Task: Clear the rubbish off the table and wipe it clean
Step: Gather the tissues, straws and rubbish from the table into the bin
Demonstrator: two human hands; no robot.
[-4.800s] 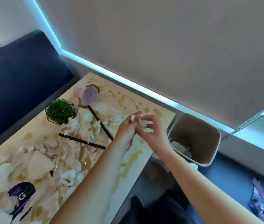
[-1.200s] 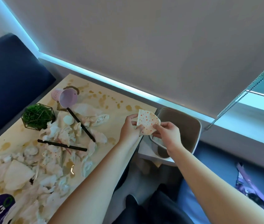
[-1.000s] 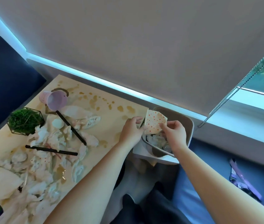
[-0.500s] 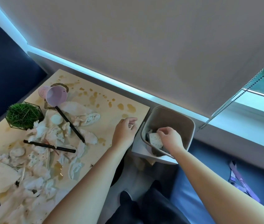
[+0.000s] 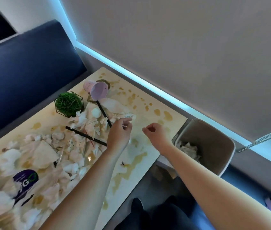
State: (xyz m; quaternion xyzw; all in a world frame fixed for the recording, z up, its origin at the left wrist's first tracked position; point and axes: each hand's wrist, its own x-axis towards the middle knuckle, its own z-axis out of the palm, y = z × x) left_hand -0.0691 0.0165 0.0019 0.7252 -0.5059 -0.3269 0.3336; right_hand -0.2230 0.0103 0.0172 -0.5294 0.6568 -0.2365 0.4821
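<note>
Two bare arms reach up from the bottom of the frame toward the middle. The left hand (image 5: 119,134) sits just left of center, with its fingers bent loosely and the first finger sticking out. The right hand (image 5: 154,133) is beside it, apart, fingers curled in, holding nothing.

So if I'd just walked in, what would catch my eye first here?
Probably the heap of crumpled white paper scraps covering the left half of the stained pale tabletop, with a tipped-over lilac plastic cup at its far end. Both bare hands, left hand and right hand, hover above it, beside a grey plastic bin on the right.
</note>
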